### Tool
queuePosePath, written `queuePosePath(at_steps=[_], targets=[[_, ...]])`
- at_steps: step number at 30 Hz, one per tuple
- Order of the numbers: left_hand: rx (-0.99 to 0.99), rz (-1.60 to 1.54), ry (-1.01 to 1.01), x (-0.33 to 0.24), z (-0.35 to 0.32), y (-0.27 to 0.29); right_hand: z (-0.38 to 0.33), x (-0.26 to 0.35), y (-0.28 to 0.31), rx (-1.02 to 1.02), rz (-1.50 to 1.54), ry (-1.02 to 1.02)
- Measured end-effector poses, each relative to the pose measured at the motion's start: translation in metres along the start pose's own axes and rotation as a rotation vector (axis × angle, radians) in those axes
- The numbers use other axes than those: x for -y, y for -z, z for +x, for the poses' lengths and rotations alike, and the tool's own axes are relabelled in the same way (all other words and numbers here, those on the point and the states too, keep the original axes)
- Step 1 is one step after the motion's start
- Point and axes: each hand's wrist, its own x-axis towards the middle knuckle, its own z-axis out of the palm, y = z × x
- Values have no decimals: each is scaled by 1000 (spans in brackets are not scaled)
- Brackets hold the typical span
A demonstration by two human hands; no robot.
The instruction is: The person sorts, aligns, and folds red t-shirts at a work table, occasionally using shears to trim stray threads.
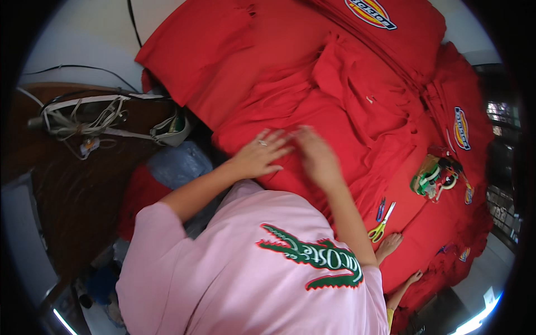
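Note:
My left hand (259, 154), with a ring on one finger, lies on the near edge of a rumpled red garment (335, 120). Its fingers are stretched out and somewhat apart. Just to the right, my right hand (319, 162) is over the same red cloth, its fingertips close to those of the left. Motion smears the right fingers, so their grip cannot be made out. Folds and creases run through the cloth beyond both hands. A small pale scrap (369, 99) rests on it.
Scissors (378, 231) with yellow handles and a slim blue tool (381, 209) lie at right, near another person's hand (389, 244). Tape rolls (438, 177) sit farther right. Red garments with printed patches (461, 128) surround them. Tangled cables (89, 120) and a clear plastic bag (180, 163) are at left.

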Motion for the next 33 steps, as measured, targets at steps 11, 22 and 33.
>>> queuePosePath(at_steps=[11,22,33], targets=[[-251,95,319,60,-4,29,132,-158,116,-404,-791,-269],[-779,-263,472,89,7,24,206,-93,114,-207,-504,81],[-672,-121,186,75,-3,35,150,-115,145,-234,-684,59]])
